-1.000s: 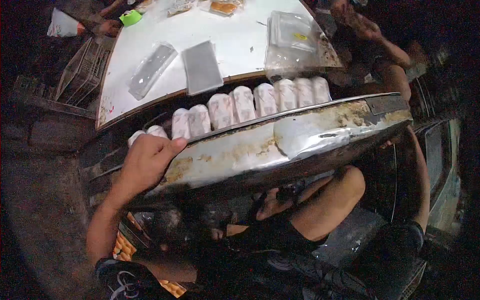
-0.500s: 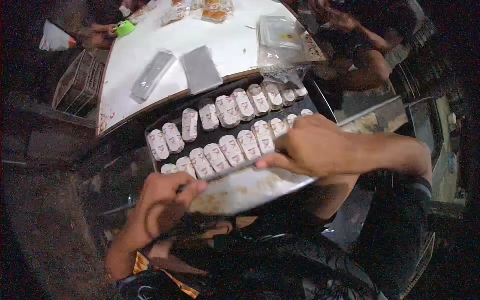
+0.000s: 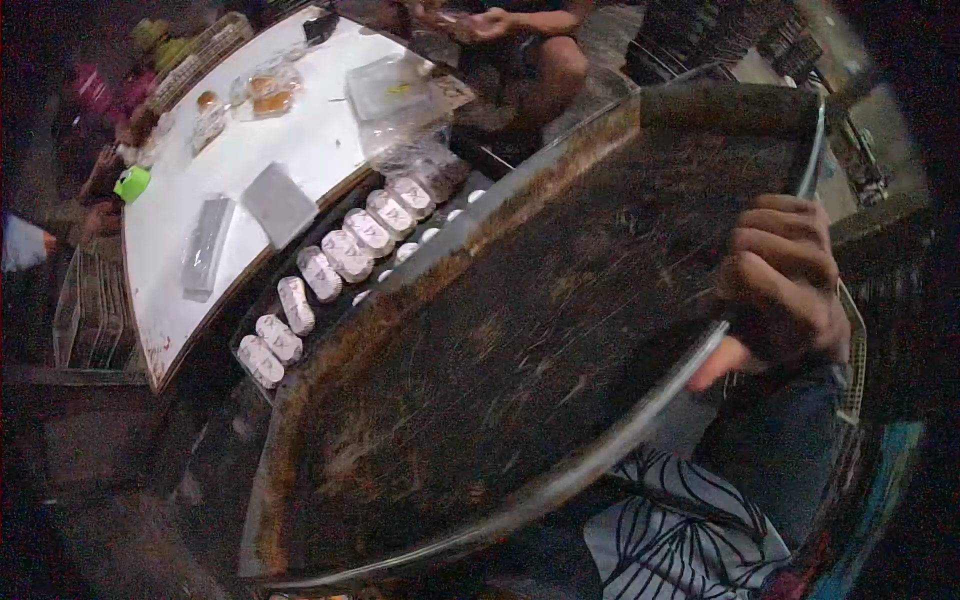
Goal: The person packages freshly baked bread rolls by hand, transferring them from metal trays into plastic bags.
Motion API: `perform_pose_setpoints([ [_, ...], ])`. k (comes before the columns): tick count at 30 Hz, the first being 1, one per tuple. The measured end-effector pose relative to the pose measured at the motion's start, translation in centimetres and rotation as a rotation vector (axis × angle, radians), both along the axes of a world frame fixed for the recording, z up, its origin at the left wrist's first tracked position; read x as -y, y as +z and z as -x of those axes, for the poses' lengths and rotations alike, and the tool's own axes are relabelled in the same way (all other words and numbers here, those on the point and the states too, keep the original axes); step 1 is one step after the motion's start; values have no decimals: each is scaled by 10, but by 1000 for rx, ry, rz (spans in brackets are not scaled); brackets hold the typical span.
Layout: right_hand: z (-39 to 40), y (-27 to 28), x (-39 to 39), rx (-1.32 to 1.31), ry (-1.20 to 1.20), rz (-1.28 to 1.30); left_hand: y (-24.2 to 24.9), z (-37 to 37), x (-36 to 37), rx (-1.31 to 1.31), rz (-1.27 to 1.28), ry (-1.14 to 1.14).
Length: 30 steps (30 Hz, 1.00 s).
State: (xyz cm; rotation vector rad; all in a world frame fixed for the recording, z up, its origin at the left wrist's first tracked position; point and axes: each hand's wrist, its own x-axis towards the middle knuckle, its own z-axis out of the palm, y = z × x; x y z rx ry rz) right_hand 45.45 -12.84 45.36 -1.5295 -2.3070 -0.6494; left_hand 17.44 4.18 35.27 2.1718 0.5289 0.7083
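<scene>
A large dark baking tray (image 3: 500, 340) with a rusty rim fills the middle of the view, tilted and bare inside. My right hand (image 3: 785, 270) is closed around its right-hand rim, fingers over the edge and thumb below. My left hand is out of sight. Beyond the tray's far rim lie small oblong packs in white printed paper (image 3: 348, 255), lined up on another dark tray. The raised tray hides much of their nearer row.
Past the packs stands a white table (image 3: 165, 260) with flat stacks of clear plastic (image 3: 208, 248), bagged buns (image 3: 272, 97) and a green object (image 3: 132, 184). Another person's hands (image 3: 490, 22) show at the top. Crates (image 3: 92, 310) are at the left.
The tray held edge-on in both hands has turned to show its dark inside and now covers much of the packs. My left hand has left the view, and the view has swung right.
</scene>
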Motion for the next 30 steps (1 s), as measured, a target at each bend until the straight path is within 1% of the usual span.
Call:
perform_pose_setpoints([
  [1, -4, -1, 15, -1, -14, 4, -12, -17, -1, 61, 135, -54],
  [2, -13, -4, 32, 64, -47, -3, -25, -31, 0, 118, 288, -95],
  [3, -21, -6, 47, 135, -80, -6, -41, -37, -2, 178, 495, -136],
  [4, -30, -12, 62, 134, -99, -6, -54, -41, 1, 256, 682, -159],
  [5, -42, -21, 76, 177, -227, -19, -69, -44, 4, 340, 877, -164],
  [7, -77, -46, 111, 147, -371, 30, -95, -53, 10, 508, 1205, -145],
  [9, -133, -90, 149, 98, -385, -47, -111, -63, 14, 624, 1415, -111],
  [10, -160, -120, 165, 124, -382, -181, -117, -68, 16, 663, 1492, -91],
  [11, -180, -142, 175, 119, -385, -183, -121, -74, 19, 695, 1558, -75],
  [12, -192, -159, 183, 110, -569, -261, -124, -81, 24, 707, 1612, -65],
  [13, -204, -172, 195, 107, -760, -340, -124, -92, 28, 716, 1653, -67],
  [14, -202, -176, 204, 110, -777, -342, -123, -105, 35, 705, 1704, -60],
  [16, -187, -180, 224, -297, -1194, -379, -118, -141, 60, 642, 1753, -20],
  [17, -168, -156, 225, -545, -1275, -387, -116, -164, 75, 596, 1771, -1],
  [18, -127, -111, 199, -981, -1282, -375, -114, -187, 90, 551, 1789, 18],
  [19, -109, -92, 200, -984, -1123, -304, -117, -209, 101, 499, 1834, -182],
  [20, -97, -77, 200, -953, -930, -74, -120, -231, 109, 440, 1868, -381],
  [21, -86, -68, 195, -907, -729, 153, -110, -250, 116, 401, 1914, -400],
  [22, -76, -69, 180, -826, -745, 344, -101, -267, 122, 367, 1958, -413],
  [23, -67, -71, 165, -743, -757, 531, -104, -288, 128, 403, 1954, -483],
  [24, -68, -78, 154, -742, -762, 530, -107, -305, 132, 438, 1951, -549],
  [25, -76, -93, 143, -597, -980, 429, -101, -317, 133, 387, 1868, -521],
  [26, -84, -108, 136, -444, -1187, 324, -105, -322, 128, 386, 1871, -520],
  [27, -92, -120, 133, -446, -1186, 326, -114, -327, 121, 344, 1829, -504],
  [28, -101, -131, 128, -462, -1263, 248, -118, -328, 112, 306, 1784, -486],
  [29, -108, -146, 124, -480, -1341, 171, -124, -316, 96, 272, 1638, -565],
  [30, -111, -165, 122, -486, -1345, 180, -129, -300, 76, 215, 1584, -604],
])
